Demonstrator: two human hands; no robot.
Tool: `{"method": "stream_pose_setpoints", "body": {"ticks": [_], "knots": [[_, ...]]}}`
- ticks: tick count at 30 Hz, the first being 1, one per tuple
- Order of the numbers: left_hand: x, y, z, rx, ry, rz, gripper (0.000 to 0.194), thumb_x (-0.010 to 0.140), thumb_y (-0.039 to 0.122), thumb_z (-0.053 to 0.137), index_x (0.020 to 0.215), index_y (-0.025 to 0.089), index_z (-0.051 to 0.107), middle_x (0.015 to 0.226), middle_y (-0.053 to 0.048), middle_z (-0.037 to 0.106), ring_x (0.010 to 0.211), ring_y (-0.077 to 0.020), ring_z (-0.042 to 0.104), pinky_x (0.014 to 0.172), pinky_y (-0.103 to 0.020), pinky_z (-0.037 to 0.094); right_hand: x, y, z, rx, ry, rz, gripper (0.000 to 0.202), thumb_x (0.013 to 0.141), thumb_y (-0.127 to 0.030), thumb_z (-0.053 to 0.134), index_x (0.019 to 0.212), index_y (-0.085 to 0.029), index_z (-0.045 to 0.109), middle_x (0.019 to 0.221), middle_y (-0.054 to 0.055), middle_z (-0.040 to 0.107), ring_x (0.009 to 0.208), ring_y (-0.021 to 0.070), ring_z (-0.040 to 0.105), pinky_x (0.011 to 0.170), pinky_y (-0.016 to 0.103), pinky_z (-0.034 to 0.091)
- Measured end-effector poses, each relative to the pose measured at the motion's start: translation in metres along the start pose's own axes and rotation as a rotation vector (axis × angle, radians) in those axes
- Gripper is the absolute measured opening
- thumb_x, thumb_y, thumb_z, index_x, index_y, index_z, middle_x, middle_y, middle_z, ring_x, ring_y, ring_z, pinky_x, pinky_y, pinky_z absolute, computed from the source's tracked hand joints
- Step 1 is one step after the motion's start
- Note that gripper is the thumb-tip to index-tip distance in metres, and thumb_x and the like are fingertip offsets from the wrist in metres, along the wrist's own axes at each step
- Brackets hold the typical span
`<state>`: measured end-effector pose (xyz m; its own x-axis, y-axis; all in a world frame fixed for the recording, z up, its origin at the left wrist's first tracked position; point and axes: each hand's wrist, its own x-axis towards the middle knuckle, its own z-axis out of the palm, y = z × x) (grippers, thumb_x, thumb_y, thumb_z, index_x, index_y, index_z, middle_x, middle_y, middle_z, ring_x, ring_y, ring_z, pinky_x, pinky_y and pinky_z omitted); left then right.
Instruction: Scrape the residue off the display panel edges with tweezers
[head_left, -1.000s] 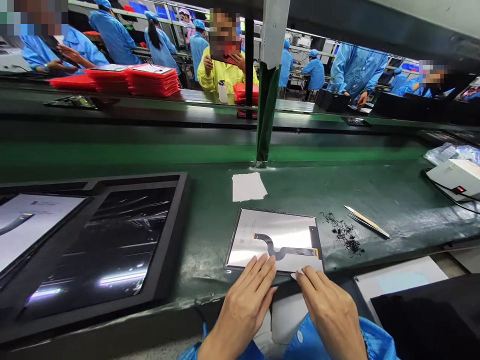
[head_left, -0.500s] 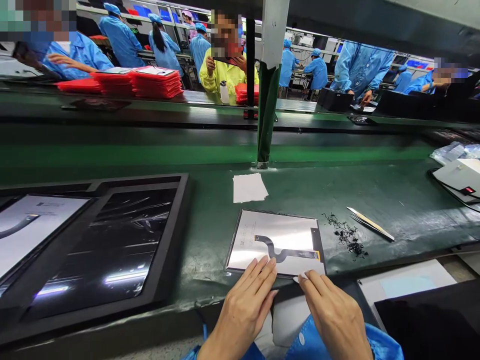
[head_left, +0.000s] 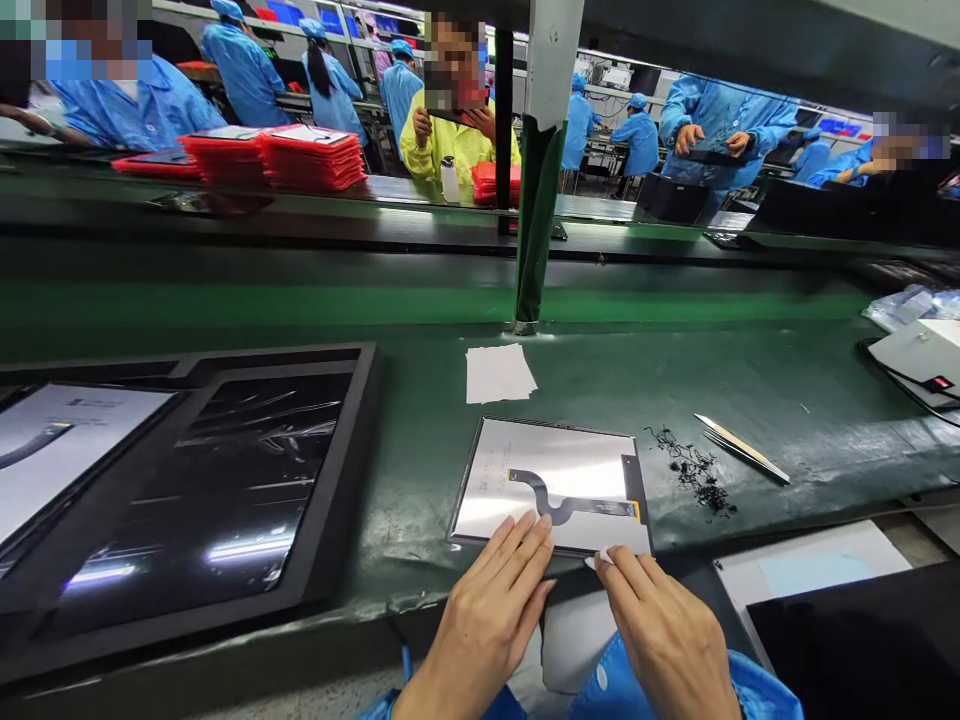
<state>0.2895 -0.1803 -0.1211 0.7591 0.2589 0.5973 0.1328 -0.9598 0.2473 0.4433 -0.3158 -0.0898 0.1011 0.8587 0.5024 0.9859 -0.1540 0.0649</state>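
A display panel [head_left: 555,465] with a silvery back and a dark curved ribbon cable [head_left: 551,505] lies on the green bench. My left hand [head_left: 491,610] rests flat on its near edge, fingers apart from the thumb and holding nothing. At the panel's near right edge, my right hand [head_left: 664,620] pinches a small white piece [head_left: 598,559], mostly hidden by the fingers. Black shreds [head_left: 697,475] and tweezers [head_left: 742,450] lie right of the panel. White paper sheets [head_left: 500,373] sit behind it.
On the left stands a black foam tray [head_left: 364,400] with another panel [head_left: 71,440] and a dark glossy sheet [head_left: 225,480]. A green-wrapped post [head_left: 533,230] rises behind the papers. Co-workers and red stacks [head_left: 311,160] are across the bench. A white device [head_left: 922,355] is at right.
My right hand has shifted very slightly along the panel's near edge; my left hand stays put. Across the bench, a co-worker at right has raised both hands with a dark item.
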Motion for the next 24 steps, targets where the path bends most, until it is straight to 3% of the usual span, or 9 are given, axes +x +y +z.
{"method": "stream_pose_setpoints", "body": {"ticks": [24], "knots": [[0.0006, 0.0010, 0.0005, 0.052, -0.013, 0.013, 0.032, 0.102, 0.012, 0.043, 0.128, 0.009, 0.061, 0.134, -0.010, 0.067, 0.128, -0.0236, 0.060, 0.105, -0.040, 0.053, 0.0062, -0.0014, -0.0031, -0.026, 0.009, -0.022, 0.055, 0.108, -0.012, 0.011, 0.097, -0.015, 0.065, 0.087, 0.004, 0.074, 0.068, 0.0162, 0.056, 0.064, 0.032, 0.037]]}}
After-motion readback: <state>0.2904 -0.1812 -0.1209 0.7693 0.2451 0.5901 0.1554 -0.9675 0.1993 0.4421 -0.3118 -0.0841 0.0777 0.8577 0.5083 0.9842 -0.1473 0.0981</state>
